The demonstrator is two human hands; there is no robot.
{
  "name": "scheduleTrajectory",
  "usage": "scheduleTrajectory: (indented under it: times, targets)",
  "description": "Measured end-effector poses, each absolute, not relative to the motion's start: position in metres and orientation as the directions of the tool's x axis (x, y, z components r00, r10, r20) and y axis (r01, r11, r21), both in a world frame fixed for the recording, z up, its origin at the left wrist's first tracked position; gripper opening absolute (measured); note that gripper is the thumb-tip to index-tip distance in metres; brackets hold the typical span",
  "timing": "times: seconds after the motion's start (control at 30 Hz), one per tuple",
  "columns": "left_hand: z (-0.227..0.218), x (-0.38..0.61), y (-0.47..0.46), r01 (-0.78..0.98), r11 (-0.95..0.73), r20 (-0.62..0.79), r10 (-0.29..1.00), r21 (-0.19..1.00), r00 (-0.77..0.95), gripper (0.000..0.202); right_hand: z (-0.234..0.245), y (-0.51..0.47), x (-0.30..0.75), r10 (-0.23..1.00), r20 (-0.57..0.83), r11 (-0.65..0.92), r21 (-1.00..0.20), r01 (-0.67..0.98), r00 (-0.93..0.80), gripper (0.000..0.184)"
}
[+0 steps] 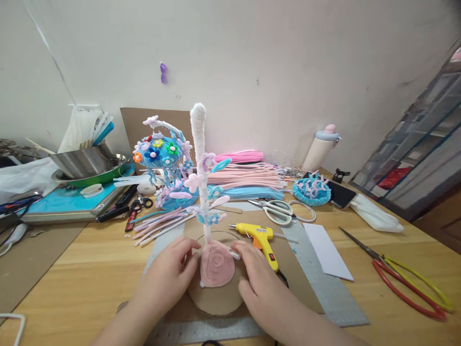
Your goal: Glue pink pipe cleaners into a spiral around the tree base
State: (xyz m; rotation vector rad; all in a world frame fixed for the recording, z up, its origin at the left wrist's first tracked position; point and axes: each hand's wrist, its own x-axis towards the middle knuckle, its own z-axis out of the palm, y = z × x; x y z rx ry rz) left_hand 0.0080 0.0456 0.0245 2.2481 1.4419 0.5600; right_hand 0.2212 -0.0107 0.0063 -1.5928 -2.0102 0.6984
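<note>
A flat spiral of pink pipe cleaner [218, 264] lies on a round cardboard disc [216, 306], at the foot of an upright white fuzzy stem [199, 132]. Pipe-cleaner flowers [207, 162] and leaves in lilac, pink and blue stick out from the stem. My left hand [176, 264] rests by the spiral's left edge, fingers curved and apart, holding nothing I can see. At the spiral's right side, a short pale end of pipe cleaner sticks out and meets the fingertips of my right hand [255, 269]. My right fingers are closed on that end, partly hiding it.
A yellow glue gun [261, 240] lies just beyond my right hand on a cardboard sheet. White-handled scissors [279, 211], red-and-yellow scissors [392, 274] and a white card [326, 250] lie rightward. Behind are pipe-cleaner bundles [248, 178], a flowered blue pipe-cleaner piece [158, 154] and a metal bowl [84, 161].
</note>
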Motion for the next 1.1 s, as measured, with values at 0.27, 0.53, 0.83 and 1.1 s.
scheduleTrajectory:
  times: [0.27,0.53,0.83,1.1]
  targets:
    - [0.016,0.035,0.027,0.713,-0.661,0.248,0.750,0.234,0.614,0.040,-0.002,-0.002,0.210,0.983,0.072,0.176,-0.589,0.789,-0.166,0.058]
    - [0.008,0.035,0.028,0.714,-0.689,0.251,0.718,0.123,0.650,0.046,0.004,-0.001,0.206,0.985,0.133,0.171,-0.636,0.753,-0.112,0.044]
    - [0.005,0.036,0.027,0.728,-0.676,0.287,0.723,0.112,0.628,0.046,0.006,0.001,0.208,0.984,0.129,0.176,-0.666,0.725,-0.120,0.037]
    - [0.007,0.037,0.026,0.726,-0.683,0.302,0.710,0.076,0.636,0.045,0.006,0.001,0.208,0.968,0.182,0.248,-0.610,0.753,-0.171,0.034]
